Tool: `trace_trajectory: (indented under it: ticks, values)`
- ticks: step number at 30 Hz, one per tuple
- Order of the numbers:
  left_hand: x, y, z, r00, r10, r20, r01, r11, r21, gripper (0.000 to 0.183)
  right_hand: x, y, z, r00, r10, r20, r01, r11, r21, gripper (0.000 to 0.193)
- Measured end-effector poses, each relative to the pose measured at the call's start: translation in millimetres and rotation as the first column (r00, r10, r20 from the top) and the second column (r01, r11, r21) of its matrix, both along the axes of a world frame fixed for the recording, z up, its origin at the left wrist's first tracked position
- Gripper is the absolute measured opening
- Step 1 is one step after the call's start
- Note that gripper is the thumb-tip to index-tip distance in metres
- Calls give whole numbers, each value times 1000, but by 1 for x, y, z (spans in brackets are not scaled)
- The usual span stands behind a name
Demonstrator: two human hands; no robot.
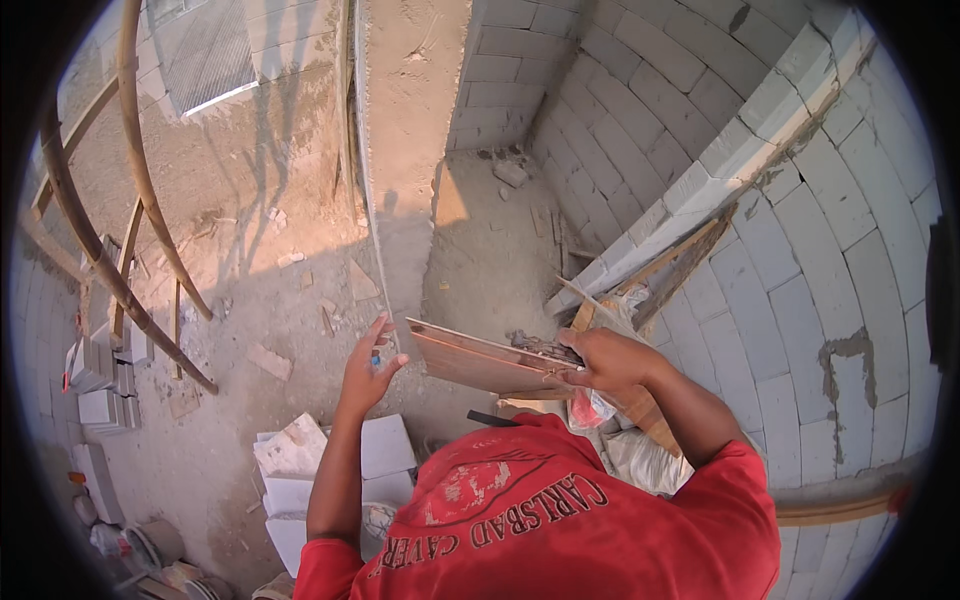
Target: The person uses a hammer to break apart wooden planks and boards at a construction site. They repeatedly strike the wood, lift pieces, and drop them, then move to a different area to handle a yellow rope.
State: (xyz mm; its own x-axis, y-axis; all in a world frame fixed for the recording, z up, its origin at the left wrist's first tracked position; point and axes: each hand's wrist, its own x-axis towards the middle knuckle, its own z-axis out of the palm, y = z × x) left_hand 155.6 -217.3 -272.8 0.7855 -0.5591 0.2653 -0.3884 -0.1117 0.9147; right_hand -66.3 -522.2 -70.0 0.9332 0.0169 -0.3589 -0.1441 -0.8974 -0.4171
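Note:
My right hand [607, 358] grips the near right end of a flat brown board [470, 362] in front of my chest. Its thumb lies on top, and an orange string runs along the board's upper edge. The board's far left corner reaches close to the foot of a rough plastered column [405, 200]. Just left of that corner, apart from the board, is my left hand [372, 368], raised with thumb and fingers spread. A small blue patch shows at its fingers, too small to make out.
Pale blocks [380, 450] are stacked below my left arm, with more blocks [100, 375] at the far left. Curved wooden poles [80, 230] lean there. A block wall [800, 300] rises at right. Sacks [645, 460] lie by my right elbow. Rubble [270, 362] litters the floor.

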Motion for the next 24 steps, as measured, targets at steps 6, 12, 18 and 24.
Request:
trace_trajectory:
  ticks: [6, 12, 18, 24]
  values:
    - [5, 64, -92, 947, 101, -304, -17, 964, 265, 45, -5, -99, -103, 972, -234, 21, 235, 957, -171, 57]
    - [-87, 145, -186, 868, 373, -329, -171, 845, 507, 37, 16, -176, -106, 868, -497, -12, 488, 856, -174, 58]
    - [-191, 142, -213, 854, 368, -367, -29, 739, 673, 41, 112, -225, -47, 831, -554, 54, 539, 824, 175, 50]
    - [-150, 26, -230, 911, 185, -368, 132, 714, 687, 43, 198, -265, -92, 890, -443, 107, 361, 829, 427, 35]
